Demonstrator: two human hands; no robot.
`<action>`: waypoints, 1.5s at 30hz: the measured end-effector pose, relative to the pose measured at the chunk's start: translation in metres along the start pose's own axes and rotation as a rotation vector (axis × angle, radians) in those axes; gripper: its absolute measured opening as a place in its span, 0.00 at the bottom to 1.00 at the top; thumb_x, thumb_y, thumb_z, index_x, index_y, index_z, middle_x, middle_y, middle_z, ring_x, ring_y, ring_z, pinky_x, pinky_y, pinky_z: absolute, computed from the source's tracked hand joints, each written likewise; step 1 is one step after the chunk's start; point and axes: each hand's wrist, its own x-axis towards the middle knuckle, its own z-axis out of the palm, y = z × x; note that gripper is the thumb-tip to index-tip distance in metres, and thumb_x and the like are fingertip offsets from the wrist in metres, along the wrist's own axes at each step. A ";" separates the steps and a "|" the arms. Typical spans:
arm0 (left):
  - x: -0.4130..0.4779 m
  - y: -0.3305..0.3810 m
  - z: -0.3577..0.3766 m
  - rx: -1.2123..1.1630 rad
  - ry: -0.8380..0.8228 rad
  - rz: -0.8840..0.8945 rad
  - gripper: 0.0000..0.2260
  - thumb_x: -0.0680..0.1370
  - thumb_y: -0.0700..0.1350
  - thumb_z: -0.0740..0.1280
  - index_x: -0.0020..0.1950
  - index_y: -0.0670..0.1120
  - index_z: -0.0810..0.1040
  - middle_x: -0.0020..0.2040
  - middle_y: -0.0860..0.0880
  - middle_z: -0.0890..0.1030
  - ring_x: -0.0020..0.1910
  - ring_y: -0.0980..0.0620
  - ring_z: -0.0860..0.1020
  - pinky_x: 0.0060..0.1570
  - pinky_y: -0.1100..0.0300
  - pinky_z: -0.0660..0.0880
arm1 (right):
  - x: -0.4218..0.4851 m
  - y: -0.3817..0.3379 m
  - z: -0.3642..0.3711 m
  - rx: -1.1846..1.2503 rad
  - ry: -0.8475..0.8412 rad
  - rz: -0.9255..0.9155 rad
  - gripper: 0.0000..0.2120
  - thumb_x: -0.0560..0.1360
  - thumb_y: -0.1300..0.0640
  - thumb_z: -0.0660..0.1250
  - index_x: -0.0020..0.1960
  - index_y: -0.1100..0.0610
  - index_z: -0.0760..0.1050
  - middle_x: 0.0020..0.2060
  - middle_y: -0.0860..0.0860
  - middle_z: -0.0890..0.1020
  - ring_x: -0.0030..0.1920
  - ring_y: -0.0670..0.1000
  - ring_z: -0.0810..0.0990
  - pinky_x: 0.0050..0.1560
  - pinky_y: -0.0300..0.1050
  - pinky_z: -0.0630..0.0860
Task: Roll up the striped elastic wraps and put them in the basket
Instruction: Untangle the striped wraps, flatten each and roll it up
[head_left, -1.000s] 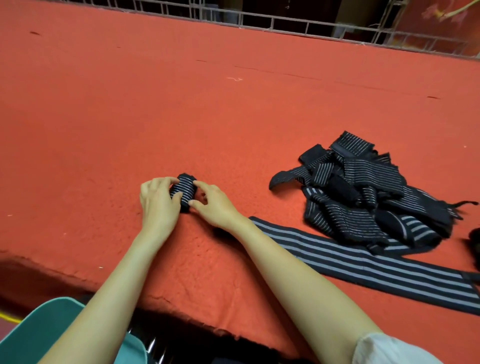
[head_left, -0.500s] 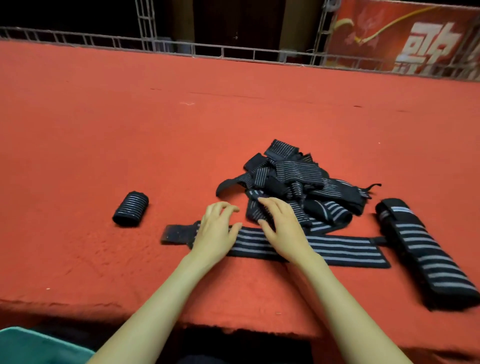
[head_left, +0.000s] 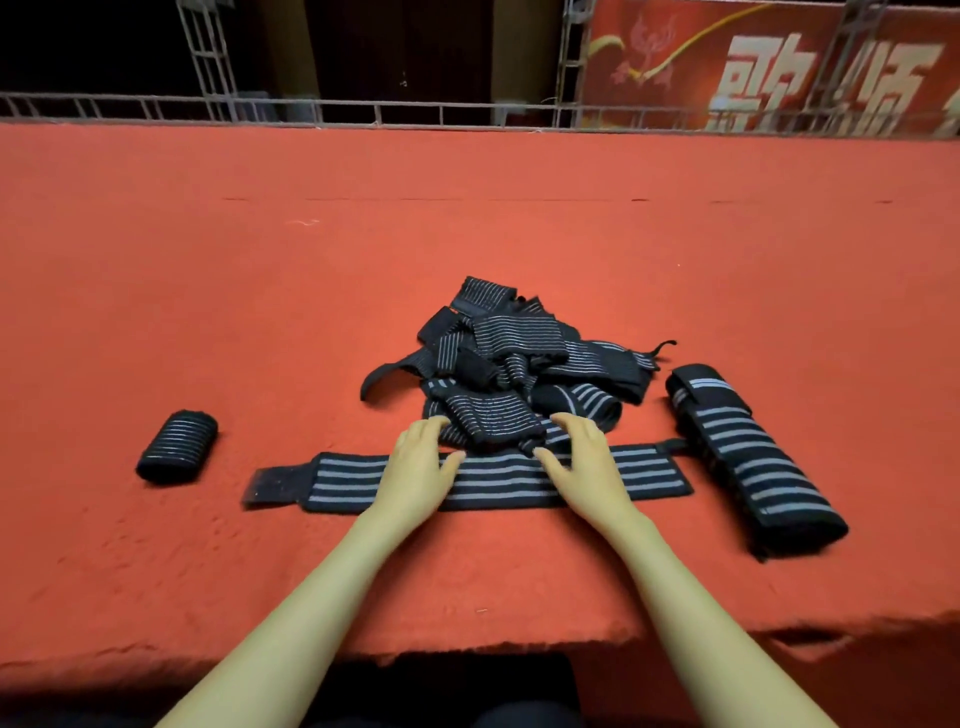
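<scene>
A heap of black striped elastic wraps (head_left: 524, 358) lies mid-table. In front of it one wide-striped wrap (head_left: 493, 475) is stretched out flat, left to right. My left hand (head_left: 418, 470) and my right hand (head_left: 584, 465) lie over this flat wrap with relaxed fingers, their tips at the near edge of the heap; neither grips anything. A small rolled wrap (head_left: 177, 447) sits alone to the left. A long folded wide-striped wrap (head_left: 748, 457) lies to the right. No basket is in view.
The red felt table (head_left: 260, 286) reaches back to a metal railing (head_left: 415, 111). Behind it hangs a red banner with large characters (head_left: 779, 67). The table's ragged front edge (head_left: 467, 649) runs just under my forearms.
I let go of the small roll, now lying at the left. Both hands moved right onto the flat wrap and reached closer to the heap. The view shifted right and up.
</scene>
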 end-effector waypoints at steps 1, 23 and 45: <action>0.006 0.006 0.000 -0.063 0.015 -0.008 0.21 0.77 0.46 0.67 0.68 0.43 0.68 0.63 0.44 0.72 0.64 0.45 0.70 0.65 0.55 0.65 | 0.007 -0.005 0.001 0.035 -0.007 -0.004 0.24 0.75 0.55 0.69 0.68 0.59 0.68 0.62 0.55 0.73 0.65 0.54 0.68 0.66 0.41 0.60; -0.018 0.050 -0.030 -0.429 0.302 0.162 0.28 0.69 0.58 0.70 0.66 0.50 0.69 0.62 0.52 0.66 0.63 0.59 0.67 0.65 0.70 0.62 | 0.008 -0.086 -0.051 0.731 0.138 0.078 0.09 0.75 0.62 0.69 0.50 0.49 0.74 0.45 0.47 0.76 0.32 0.35 0.75 0.40 0.36 0.74; -0.054 0.076 -0.079 -0.659 0.393 0.097 0.09 0.75 0.37 0.69 0.46 0.52 0.79 0.43 0.59 0.82 0.45 0.62 0.78 0.48 0.66 0.73 | -0.023 -0.130 -0.071 0.785 0.052 0.140 0.06 0.79 0.52 0.64 0.48 0.53 0.77 0.51 0.57 0.79 0.47 0.48 0.79 0.49 0.42 0.79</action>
